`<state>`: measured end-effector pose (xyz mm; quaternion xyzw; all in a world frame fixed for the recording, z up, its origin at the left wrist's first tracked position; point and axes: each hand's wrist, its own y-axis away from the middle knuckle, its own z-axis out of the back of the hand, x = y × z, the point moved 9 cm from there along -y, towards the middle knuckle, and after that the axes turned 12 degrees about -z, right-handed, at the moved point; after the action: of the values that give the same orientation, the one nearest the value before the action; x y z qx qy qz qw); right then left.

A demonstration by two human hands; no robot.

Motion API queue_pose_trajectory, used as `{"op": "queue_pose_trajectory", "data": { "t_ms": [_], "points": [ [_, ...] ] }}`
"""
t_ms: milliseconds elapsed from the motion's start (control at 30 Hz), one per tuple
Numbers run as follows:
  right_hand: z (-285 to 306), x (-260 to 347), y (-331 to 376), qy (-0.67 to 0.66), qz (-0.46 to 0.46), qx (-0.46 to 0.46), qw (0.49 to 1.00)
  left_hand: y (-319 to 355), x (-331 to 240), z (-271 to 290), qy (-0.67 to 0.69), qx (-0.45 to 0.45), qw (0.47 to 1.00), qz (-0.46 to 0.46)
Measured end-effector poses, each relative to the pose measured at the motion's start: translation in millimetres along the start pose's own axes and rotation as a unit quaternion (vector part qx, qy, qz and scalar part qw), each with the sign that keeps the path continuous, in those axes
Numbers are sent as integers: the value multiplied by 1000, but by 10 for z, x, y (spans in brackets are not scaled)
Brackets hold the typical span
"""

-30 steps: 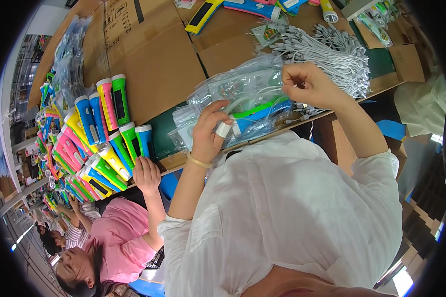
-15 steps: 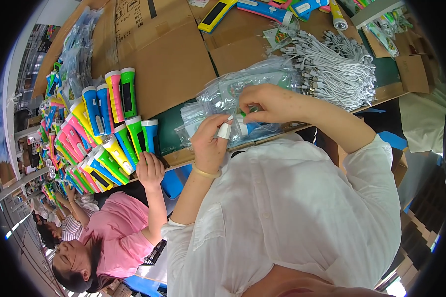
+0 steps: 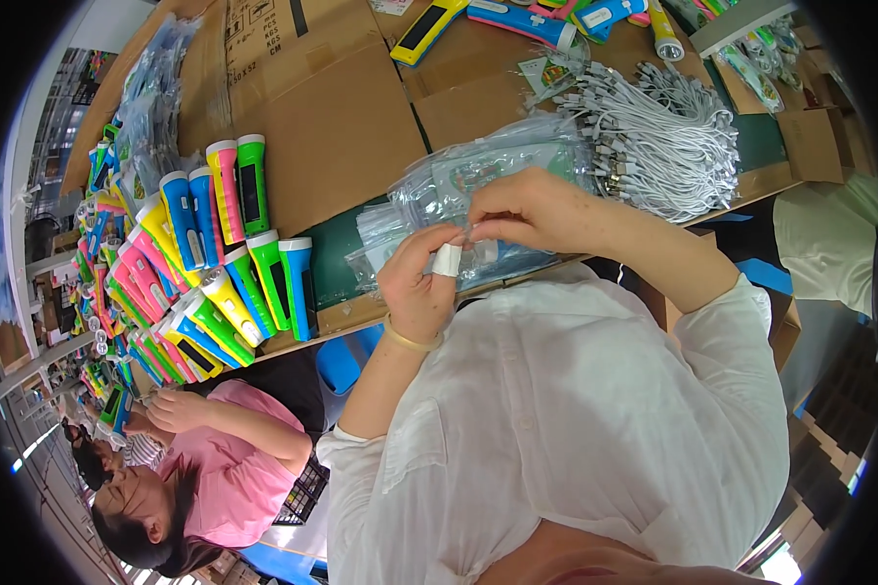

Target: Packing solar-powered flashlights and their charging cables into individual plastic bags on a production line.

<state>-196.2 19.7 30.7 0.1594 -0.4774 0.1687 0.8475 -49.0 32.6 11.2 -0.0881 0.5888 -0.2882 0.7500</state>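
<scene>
My left hand (image 3: 421,283), a white wrap around one finger, is closed in a pinch at the near edge of the table. Against its fingertips, my right hand (image 3: 532,210) pinches too. Between them they hold a clear plastic bag (image 3: 480,255), mostly hidden by my fingers; its contents cannot be made out. Beneath and beyond my hands lies a pile of flat clear plastic bags (image 3: 419,200), some with a pale green printed insert.
White charging cables (image 3: 658,146) lie heaped right of the bags. Colourful flashlights (image 3: 229,302) stand packed at left; more (image 3: 522,21) lie at the far edge. Flat cardboard (image 3: 332,127) covers much of the table. At left, a co-worker in a pink shirt (image 3: 249,448) handles a flashlight (image 3: 117,408).
My fingertips have come together, and the blue-and-white piece seen beneath them is now mostly covered. The co-worker's hand has left the standing flashlights and moved left.
</scene>
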Motion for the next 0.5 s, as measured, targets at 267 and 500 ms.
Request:
{"op": "queue_pose_trajectory", "data": {
  "t_ms": [267,500],
  "points": [
    [668,-497,401,74,-94,-67,991,-1,339,336,142,-147,972,112],
    [2760,-1406,595,123,-99,-401,902,-739,397,-296,-163,54,984,-52]
  ]
}}
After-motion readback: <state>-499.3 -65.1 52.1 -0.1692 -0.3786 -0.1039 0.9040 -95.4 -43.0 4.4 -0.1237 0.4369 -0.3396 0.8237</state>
